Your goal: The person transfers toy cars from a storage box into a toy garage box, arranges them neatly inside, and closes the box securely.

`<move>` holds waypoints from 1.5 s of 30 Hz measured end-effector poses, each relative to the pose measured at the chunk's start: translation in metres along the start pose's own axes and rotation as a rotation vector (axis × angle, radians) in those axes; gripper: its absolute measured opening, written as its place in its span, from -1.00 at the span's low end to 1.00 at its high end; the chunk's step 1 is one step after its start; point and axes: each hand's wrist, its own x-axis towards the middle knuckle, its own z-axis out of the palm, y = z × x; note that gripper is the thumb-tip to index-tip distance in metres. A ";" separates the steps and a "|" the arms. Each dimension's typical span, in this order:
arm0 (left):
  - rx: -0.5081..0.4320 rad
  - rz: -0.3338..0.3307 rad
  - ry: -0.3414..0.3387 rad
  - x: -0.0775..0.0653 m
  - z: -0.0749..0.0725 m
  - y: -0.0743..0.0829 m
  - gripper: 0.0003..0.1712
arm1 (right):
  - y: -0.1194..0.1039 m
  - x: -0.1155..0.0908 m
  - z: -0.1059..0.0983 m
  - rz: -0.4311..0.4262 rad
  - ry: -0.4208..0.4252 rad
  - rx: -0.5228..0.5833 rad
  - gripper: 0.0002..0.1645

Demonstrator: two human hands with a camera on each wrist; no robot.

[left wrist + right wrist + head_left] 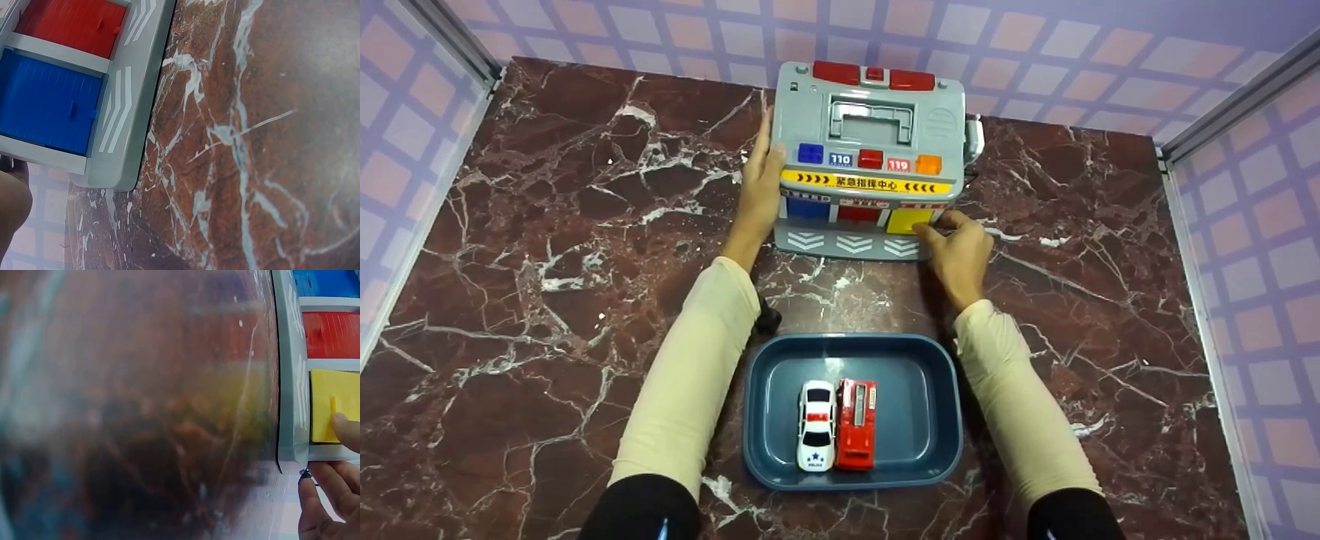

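Note:
A grey toy garage (871, 184) with blue, red and yellow doors stands near the back wall. My left hand (761, 180) rests along its left side, fingers straight and thumb at the front corner. At the right front corner, my right hand (962, 247) grips the garage, its thumb on the yellow door (323, 405) beside the small raised handle. Its other fingers bend around the side, near a small dark piece (305, 476) whose kind I cannot tell. The blue door (48, 101) and red door (73, 25) look shut.
In front of the garage stands a dark blue tray (915, 480) holding a white toy police car (816, 427) and a red toy fire truck (856, 427). A black object (767, 316) lies partly behind the left sleeve. Patterned walls border the marbled table (547, 247).

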 end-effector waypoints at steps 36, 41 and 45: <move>0.001 -0.030 0.002 0.001 -0.001 -0.002 -0.35 | -0.004 0.005 0.001 0.040 0.006 -0.021 -0.72; 0.023 -0.055 0.002 0.004 -0.002 -0.007 -0.34 | -0.004 0.005 0.000 0.050 0.005 -0.038 -0.71; 0.031 -0.057 0.005 0.005 -0.003 -0.007 -0.34 | -0.004 0.005 0.000 0.050 0.003 -0.043 -0.71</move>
